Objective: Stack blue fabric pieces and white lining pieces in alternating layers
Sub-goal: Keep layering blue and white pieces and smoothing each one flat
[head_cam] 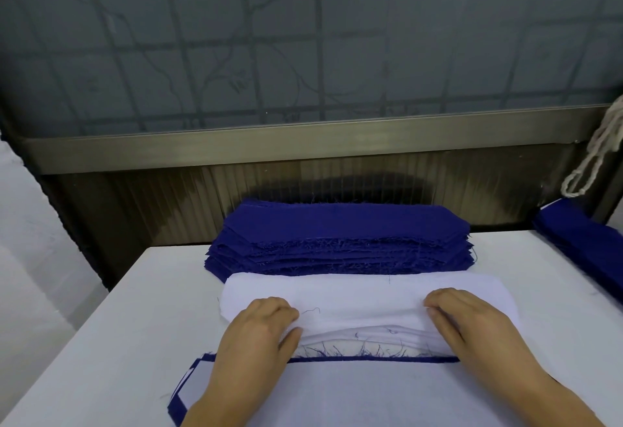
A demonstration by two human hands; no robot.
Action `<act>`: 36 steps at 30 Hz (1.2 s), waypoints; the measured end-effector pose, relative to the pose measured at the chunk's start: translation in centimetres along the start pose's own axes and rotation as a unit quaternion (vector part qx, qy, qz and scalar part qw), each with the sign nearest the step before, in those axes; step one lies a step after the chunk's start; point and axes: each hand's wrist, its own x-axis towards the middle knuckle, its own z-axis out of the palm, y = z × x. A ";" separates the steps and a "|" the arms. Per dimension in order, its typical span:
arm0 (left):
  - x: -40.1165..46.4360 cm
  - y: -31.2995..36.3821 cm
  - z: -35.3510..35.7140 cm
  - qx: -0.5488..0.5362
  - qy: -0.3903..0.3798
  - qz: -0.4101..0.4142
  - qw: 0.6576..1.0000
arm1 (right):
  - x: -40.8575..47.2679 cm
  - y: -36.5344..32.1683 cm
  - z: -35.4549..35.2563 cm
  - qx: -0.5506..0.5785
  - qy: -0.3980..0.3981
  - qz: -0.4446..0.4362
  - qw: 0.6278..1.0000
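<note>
White table [101, 342] carried everything; bare surface lay open along its left side, less on the right. Blue fabric stack [340, 241] sat at the far edge, long axis left-right. Second blue pile [580, 241] at the far-right edge. White lining stack [354, 298] lay just in front of the blue stack, same axis. Alternating stack [303, 389] at the near edge, white on top, blue rim showing. Left hand [256, 335] and right hand [472, 325] each pinched the top lining's near edge, fingers curled.
</note>
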 end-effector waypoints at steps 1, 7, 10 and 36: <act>0.0 0.0 0.0 -0.004 0.003 0.000 1.000 | 0.0 0.0 0.0 0.004 -0.001 0.002 1.000; -0.1 0.0 0.1 -0.001 0.004 -0.011 1.000 | -0.1 0.1 -0.1 0.022 -0.008 0.013 1.000; 0.0 0.0 0.1 0.004 -0.010 -0.013 1.000 | -0.1 0.0 0.0 0.031 -0.011 0.017 0.999; 0.1 0.4 0.1 -0.028 -0.001 -0.013 1.000 | -0.2 -0.2 -0.1 0.030 -0.044 0.063 0.997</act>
